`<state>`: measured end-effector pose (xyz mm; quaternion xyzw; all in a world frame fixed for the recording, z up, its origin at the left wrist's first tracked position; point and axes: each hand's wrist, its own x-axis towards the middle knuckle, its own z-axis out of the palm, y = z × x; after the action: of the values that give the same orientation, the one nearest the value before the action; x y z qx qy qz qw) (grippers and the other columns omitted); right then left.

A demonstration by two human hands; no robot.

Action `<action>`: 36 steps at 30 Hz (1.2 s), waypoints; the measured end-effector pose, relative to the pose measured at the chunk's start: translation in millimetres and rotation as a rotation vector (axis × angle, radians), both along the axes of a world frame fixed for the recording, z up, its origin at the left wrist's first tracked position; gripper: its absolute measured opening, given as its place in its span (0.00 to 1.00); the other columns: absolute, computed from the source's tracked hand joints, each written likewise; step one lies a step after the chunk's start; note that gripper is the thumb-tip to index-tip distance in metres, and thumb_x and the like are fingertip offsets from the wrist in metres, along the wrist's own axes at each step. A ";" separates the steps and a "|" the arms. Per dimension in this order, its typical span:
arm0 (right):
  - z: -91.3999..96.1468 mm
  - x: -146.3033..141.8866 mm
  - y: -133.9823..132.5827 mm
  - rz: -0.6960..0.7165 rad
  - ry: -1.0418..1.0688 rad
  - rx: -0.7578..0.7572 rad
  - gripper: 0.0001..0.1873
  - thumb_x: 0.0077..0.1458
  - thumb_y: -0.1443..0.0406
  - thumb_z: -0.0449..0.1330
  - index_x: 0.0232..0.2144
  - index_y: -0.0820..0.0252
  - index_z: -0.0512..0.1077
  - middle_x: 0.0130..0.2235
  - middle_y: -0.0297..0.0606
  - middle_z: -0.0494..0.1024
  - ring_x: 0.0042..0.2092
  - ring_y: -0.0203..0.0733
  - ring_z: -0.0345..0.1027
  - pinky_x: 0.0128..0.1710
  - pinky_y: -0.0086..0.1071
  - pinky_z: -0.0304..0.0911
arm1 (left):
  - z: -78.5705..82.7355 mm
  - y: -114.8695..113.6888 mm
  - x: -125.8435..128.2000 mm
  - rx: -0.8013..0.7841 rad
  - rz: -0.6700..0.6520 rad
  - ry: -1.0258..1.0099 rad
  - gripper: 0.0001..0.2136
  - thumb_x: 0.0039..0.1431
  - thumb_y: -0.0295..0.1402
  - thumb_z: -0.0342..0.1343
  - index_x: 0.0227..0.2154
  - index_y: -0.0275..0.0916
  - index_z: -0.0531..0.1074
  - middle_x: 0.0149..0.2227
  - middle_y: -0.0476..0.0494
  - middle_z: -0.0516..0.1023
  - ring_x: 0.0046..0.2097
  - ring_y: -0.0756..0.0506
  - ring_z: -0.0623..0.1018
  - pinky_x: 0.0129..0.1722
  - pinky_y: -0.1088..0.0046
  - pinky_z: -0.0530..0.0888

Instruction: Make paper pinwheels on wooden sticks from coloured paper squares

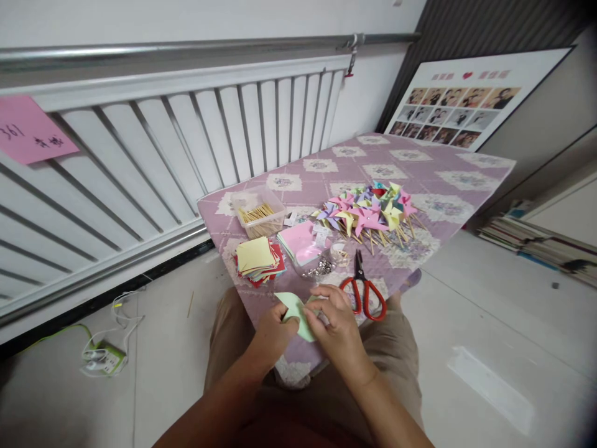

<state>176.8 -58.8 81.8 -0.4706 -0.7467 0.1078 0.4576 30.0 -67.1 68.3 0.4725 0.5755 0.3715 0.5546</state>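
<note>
Over the near corner of the table, my left hand [276,330] pinches the left side of a light green paper sheet [295,308]. My right hand [336,320] has its fingertips closed on the sheet's right part, where the paper bends up. Just right of that hand lies a pair of scissors [361,289] with red handles, blades pointing away from me. Beyond my hands sit a bag of small metal fasteners [319,267] and a stack of pink paper squares [298,241]. Cream and red paper squares [257,256] are piled to the left.
A clear plastic box [259,211] holds thin wooden sticks. Finished paper pinwheels [368,211] on sticks are heaped farther back. A white radiator [196,130] stands along the left, and a photo board [466,99] leans behind the table. A power strip [109,359] lies on the floor.
</note>
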 end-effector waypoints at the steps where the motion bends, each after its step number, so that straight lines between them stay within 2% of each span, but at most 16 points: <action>1: -2.1 -1.3 -2.6 -0.002 -0.026 0.033 0.04 0.53 0.69 0.60 0.28 0.57 0.73 0.41 0.42 0.73 0.48 0.51 0.64 0.48 0.49 0.60 | -0.6 -0.9 0.3 0.001 0.007 -0.030 0.04 0.46 0.29 0.51 0.26 0.38 0.69 0.23 0.52 0.66 0.26 0.51 0.63 0.26 0.74 0.62; 6: -8.3 -5.6 -10.2 0.006 -0.102 0.095 0.04 0.53 0.70 0.61 0.31 0.56 0.73 0.41 0.42 0.73 0.50 0.53 0.62 0.48 0.52 0.61 | 2.7 -4.0 0.1 -0.045 0.019 -0.175 0.04 0.46 0.28 0.50 0.27 0.38 0.69 0.25 0.52 0.67 0.27 0.51 0.64 0.27 0.74 0.64; 13: -6.3 -5.5 -12.9 0.032 -0.127 0.141 0.08 0.55 0.73 0.59 0.36 0.56 0.73 0.43 0.43 0.74 0.50 0.53 0.63 0.47 0.53 0.62 | 18.1 -7.3 0.8 -0.112 0.064 -0.275 0.05 0.45 0.29 0.52 0.27 0.39 0.71 0.27 0.50 0.70 0.29 0.50 0.67 0.28 0.75 0.66; 19: -6.0 -6.1 -14.8 0.040 -0.147 0.162 0.11 0.55 0.74 0.58 0.39 0.58 0.72 0.44 0.45 0.73 0.51 0.54 0.62 0.47 0.53 0.63 | 22.1 -8.0 1.5 -0.129 0.087 -0.337 0.06 0.44 0.29 0.54 0.28 0.40 0.73 0.28 0.50 0.71 0.30 0.50 0.67 0.27 0.76 0.66; 36: 3.0 -4.4 -19.2 0.148 -0.194 0.067 0.20 0.54 0.76 0.52 0.48 0.60 0.70 0.52 0.49 0.69 0.59 0.54 0.54 0.53 0.54 0.60 | 29.0 -7.2 0.5 -0.100 0.138 -0.395 0.05 0.44 0.27 0.55 0.26 0.40 0.73 0.26 0.51 0.71 0.28 0.51 0.66 0.27 0.76 0.65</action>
<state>172.5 -77.9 84.8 -0.4069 -0.8233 0.0704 0.3895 30.5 -74.3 97.3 0.3216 0.5044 0.4650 0.6526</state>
